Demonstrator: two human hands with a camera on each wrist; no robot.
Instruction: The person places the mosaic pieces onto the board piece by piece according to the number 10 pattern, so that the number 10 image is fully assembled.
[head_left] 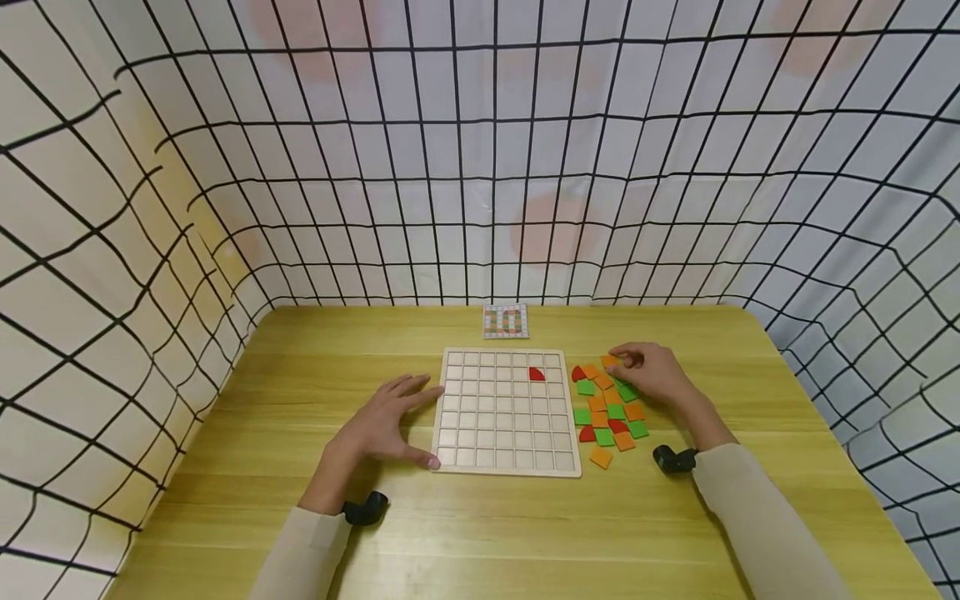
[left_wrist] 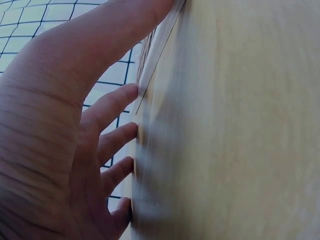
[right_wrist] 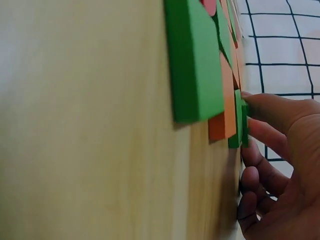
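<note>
Wooden grid board (head_left: 501, 417) lies on the bench (head_left: 510, 537), left hand (head_left: 390, 421) spread along its left edge; the right hand (head_left: 656, 373) half-covers an orange tile (head_left: 608, 361), so whether its grip pinches it, I can't tell.

pale gridded board (head_left: 503, 418) lies flat, coloured tiles (head_left: 615, 412) just beside.

On a yellowish wooden table (head_left: 487, 542): a pale gridded board (head_left: 495, 417); just right of the board, clustered orange, green and red tiles (head_left: 615, 412); beyond the board's far edge, a patterned card (head_left: 506, 322).
</note>
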